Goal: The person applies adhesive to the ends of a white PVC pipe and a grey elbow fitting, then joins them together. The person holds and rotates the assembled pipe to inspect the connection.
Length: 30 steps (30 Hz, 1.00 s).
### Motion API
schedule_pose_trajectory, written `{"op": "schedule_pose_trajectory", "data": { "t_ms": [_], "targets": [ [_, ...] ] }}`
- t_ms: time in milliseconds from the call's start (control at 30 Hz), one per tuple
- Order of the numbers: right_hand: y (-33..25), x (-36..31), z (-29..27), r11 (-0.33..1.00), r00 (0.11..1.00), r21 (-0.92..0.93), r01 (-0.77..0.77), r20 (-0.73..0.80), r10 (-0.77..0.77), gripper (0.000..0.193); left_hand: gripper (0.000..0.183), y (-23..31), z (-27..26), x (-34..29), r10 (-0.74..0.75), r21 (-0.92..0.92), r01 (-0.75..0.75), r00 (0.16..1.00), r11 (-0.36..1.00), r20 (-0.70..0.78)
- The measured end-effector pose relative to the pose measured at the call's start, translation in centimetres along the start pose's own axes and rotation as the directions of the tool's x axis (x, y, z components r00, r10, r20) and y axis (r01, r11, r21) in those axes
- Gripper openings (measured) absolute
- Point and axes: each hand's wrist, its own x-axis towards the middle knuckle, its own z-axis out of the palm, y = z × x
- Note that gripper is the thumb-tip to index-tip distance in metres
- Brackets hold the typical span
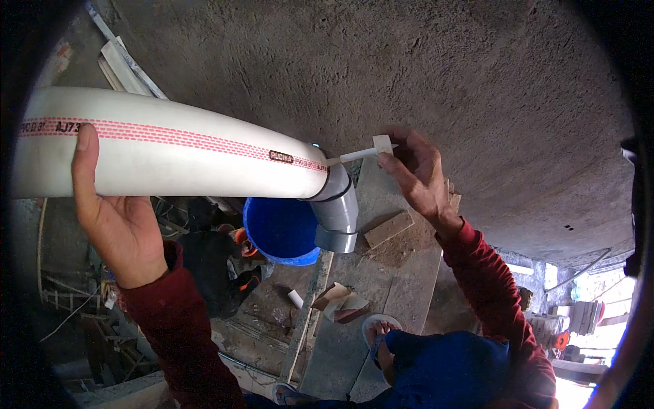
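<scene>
A long white plastic pipe (184, 153) with a red dashed stripe extends in from the left. My left hand (126, 225) supports it from below, thumb against the near side and other fingers hidden behind it. A grey elbow fitting (337, 213) is at the pipe's right end, its lower mouth turned down. Pinched in my right hand (421, 174) is a thin white applicator brush (359, 155) with a squarish white piece at the finger end. Its brownish tip is at the seam between pipe and elbow; whether it touches cannot be told.
A rough grey wall (436, 68) rises behind the pipe. Below are a blue bucket (279, 228), a plank (368, 286) under my sandalled feet, a wood block (390, 228) and crumpled paper (339, 302). Another person (208, 255) in dark clothes is lower down at left.
</scene>
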Motion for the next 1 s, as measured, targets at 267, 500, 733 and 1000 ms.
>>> {"op": "schedule_pose_trajectory", "data": {
  "t_ms": [267,500,733,1000],
  "targets": [
    [-0.3,0.9,-0.5,0.996,1.0,0.089,-0.002,0.019,0.001,0.043,0.063,0.3,-0.4,-0.4,0.086,0.061,-0.086,0.996,0.994,-0.006],
    [0.2,1.1,0.1,0.999,0.997,0.03,-0.033,0.064,0.031,0.05,0.067,0.9,-0.5,-0.2,0.066,0.033,-0.065,0.997,0.997,-0.033],
    [-0.8,1.8,-1.2,0.999,0.998,-0.006,0.038,0.056,-0.038,0.046,0.069,1.1,-0.7,-0.1,0.045,0.004,-0.045,0.996,0.999,-0.072],
    [-2.0,2.5,-1.5,0.992,0.985,-0.073,0.1,0.145,-0.088,0.044,0.07,1.3,-1.4,0.2,0.042,-0.033,-0.043,0.999,0.999,-0.033]
  ]
}}
